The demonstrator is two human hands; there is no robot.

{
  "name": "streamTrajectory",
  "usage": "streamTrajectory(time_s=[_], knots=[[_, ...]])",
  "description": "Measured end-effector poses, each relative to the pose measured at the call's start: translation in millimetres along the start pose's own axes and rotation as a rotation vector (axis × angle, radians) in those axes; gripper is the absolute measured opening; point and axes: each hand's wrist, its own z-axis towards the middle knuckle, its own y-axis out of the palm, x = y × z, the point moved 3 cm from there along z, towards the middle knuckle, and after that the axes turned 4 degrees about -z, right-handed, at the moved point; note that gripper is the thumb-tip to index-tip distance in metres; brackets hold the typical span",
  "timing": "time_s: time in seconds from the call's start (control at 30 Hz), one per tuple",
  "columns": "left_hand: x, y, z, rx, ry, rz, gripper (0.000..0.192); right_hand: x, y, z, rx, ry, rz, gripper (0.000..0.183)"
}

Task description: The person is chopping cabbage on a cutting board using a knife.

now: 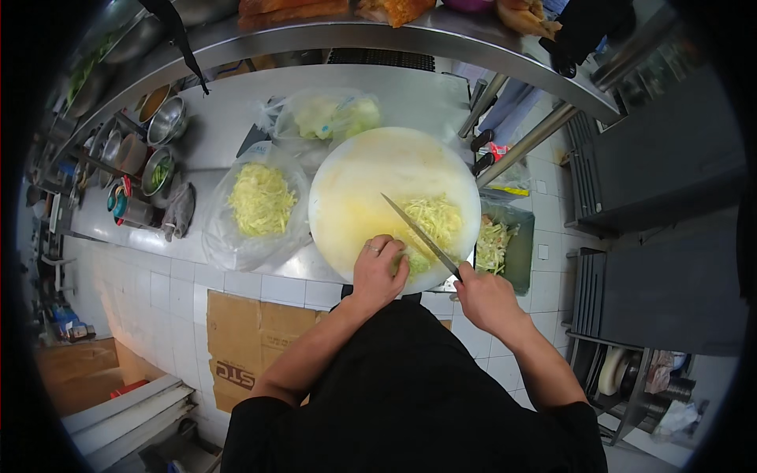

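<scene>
A round white cutting board point(361, 177) lies on the steel table before me. My right hand point(488, 295) grips the handle of a long kitchen knife point(417, 230), whose blade slants up and left over the board. Shredded cabbage point(440, 219) is heaped to the right of the blade. With bent fingers, my left hand point(380, 269) rests near the board's front edge, on a pale green piece of cabbage point(419, 264) that it partly hides. Left of the board, a clear plastic bag point(222, 248) holds more shredded cabbage point(260, 198).
Behind the board sits a plastic bag of cabbage pieces point(331, 118). A green bin point(523, 260) with scraps stands below the board's right side. Metal bowls point(168, 121) line the table's left. A steel shelf point(378, 35) crosses overhead. Someone's legs point(508, 109) show beyond the table.
</scene>
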Motion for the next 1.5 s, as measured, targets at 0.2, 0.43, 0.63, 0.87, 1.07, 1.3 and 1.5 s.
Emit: streamTrajectory(time_s=[0.2,0.43,0.63,0.87,1.07,1.3,1.5], knots=[[-2.0,-0.2,-1.8,0.028,0.005,0.015,0.02,-23.7,-16.9,-23.1,0.015,-0.062,-0.179,0.028],[-1.0,1.9,0.0,0.032,0.032,0.018,0.019,8.4,18.5,19.9,0.039,-0.079,-0.091,0.021],[-0.4,-0.6,-1.3,0.03,0.02,0.027,0.018,-24.0,-21.0,-10.4,0.038,-0.065,-0.166,0.017],[6.7,1.1,13.3,-0.091,-0.221,0.075,0.022,-18.1,-23.6,-9.4,0.093,0.079,-0.169,0.015],[4.9,-0.7,13.9,-0.004,-0.285,-0.032,0.02,-5.8,-12.4,-11.0,0.076,0.057,-0.001,0.021],[0.7,20.3,57.0,-0.161,-0.229,0.132,0.02,67.8,18.4,37.3,0.014,-0.016,0.086,0.022],[2.1,-10.4,24.4,0.019,-0.177,-0.027,0.021,54.0,-11.5,40.6,0.018,0.006,0.157,0.022]])
